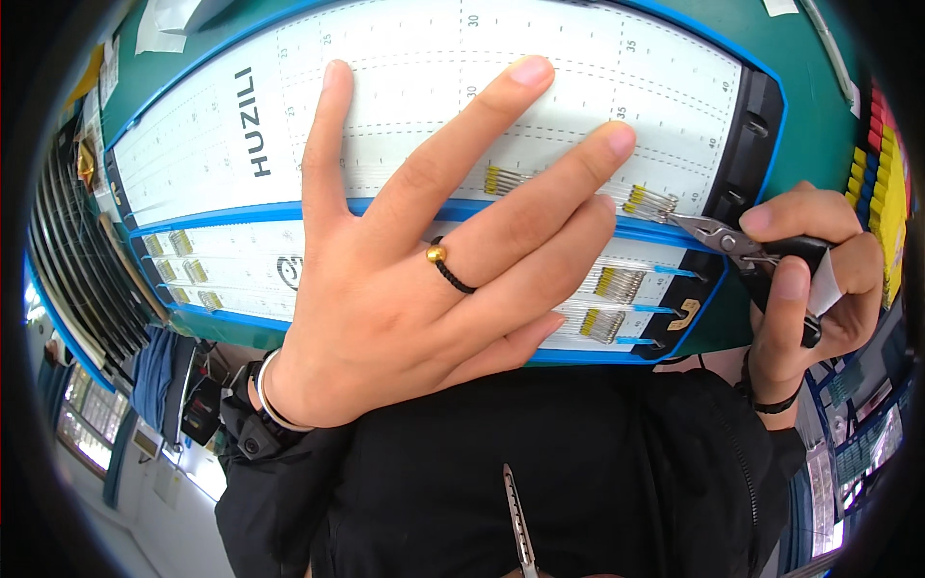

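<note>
My left hand (414,260) lies palm down with its fingers spread, across a long white board (385,87) with a printed scale and blue edging. It wears a black cord ring with a gold bead. At the right, my right hand (819,260) is closed around black-handled small-nosed pliers (718,234). Their tip touches or nearly touches the end of a bundle of thin lines with yellow wrappings (650,200). Another yellow-wrapped bundle (503,180) shows beside my left fingers. My left palm hides part of the board.
A second, narrower white strip (241,260) in a blue frame lies nearer me, holding several yellow-wrapped bundles (617,283) hooked by blue ends. The green work surface (809,58) is under the boards. Dark curved racks (82,260) stand at the left; yellow blocks (882,193) at the right.
</note>
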Tool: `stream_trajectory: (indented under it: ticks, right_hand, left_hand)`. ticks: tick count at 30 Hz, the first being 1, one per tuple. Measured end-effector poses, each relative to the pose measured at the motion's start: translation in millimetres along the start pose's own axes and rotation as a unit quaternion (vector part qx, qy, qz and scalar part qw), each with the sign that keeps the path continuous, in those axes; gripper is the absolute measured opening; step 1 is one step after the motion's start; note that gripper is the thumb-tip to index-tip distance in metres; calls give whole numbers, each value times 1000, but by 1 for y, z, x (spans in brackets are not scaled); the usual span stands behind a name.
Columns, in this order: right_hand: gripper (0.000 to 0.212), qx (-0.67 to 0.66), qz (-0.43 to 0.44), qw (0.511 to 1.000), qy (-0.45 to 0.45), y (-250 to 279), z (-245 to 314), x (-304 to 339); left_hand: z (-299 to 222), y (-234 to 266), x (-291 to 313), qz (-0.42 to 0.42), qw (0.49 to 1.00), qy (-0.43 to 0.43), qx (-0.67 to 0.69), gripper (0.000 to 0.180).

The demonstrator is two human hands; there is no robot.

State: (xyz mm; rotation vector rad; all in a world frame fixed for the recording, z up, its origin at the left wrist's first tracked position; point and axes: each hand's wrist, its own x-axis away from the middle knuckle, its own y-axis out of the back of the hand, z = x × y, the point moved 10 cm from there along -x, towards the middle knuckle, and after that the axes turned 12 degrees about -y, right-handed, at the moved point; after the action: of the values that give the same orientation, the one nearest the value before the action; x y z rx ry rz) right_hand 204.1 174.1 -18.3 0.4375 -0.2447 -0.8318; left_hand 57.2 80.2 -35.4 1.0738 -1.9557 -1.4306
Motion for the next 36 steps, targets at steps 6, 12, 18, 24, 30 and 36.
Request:
stream_trajectory:
  ticks: [6,12,18,24,30,36]
  right_hand:
    - [23,-10,-6,1000,7,0,1,-1]
    - [23,-13,-5,1000,1,3,-1,3]
    - [23,-21,-2,1000,0,2,-2,1]
    - [25,-34,-11,999,-6,2,-4,3]
    - [26,-36,-18,999,-14,5,-6,3]
    - [26,-81,-40,996,-28,10,-11,4]
  left_hand:
    - [1,2,0,-9,999,21,27,60]
    - [5,5,-1,-17,995,64,71,65]
    - [3,5,-2,15,997,58,57,52]
    - [4,4,-1,11,996,62,57,47]
    - [3,4,-1,4,996,59,60,45]
    - [5,4,-2,4,995,69,74,49]
